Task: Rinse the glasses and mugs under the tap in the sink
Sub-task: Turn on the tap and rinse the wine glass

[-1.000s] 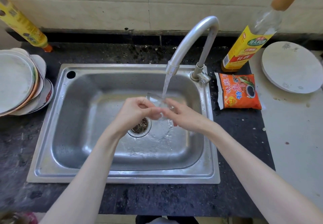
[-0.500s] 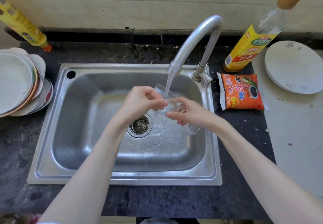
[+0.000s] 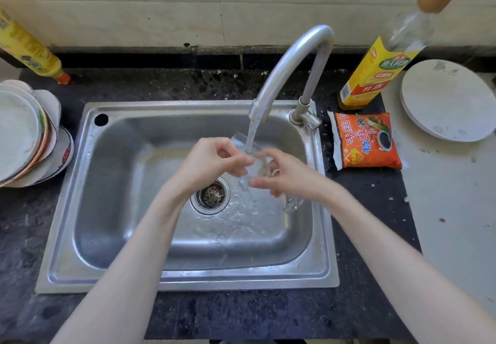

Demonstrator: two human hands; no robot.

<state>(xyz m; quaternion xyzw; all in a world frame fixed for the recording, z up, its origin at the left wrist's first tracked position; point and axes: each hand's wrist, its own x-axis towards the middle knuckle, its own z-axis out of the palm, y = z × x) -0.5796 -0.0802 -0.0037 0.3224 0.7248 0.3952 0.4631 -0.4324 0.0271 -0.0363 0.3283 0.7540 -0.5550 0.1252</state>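
Clear glass [image 3: 251,161] hard to make out, edges blurred by the water. It sits tilted under the tap [image 3: 290,67] over the sink [image 3: 107,209], pinched between left hand [image 3: 212,162] and right hand [image 3: 287,176], fingers curled around its sides.

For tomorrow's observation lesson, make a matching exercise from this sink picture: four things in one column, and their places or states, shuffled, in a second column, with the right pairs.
Column 1
1. clear glass
2. orange sauce packet
3. stack of plates
4. tap

Column 2
A. on the dark counter, left of the sink
B. running, water pouring from its spout
C. held by both the left hand and the right hand
D. lying flat to the right of the sink

Pairs: 1-C, 2-D, 3-A, 4-B
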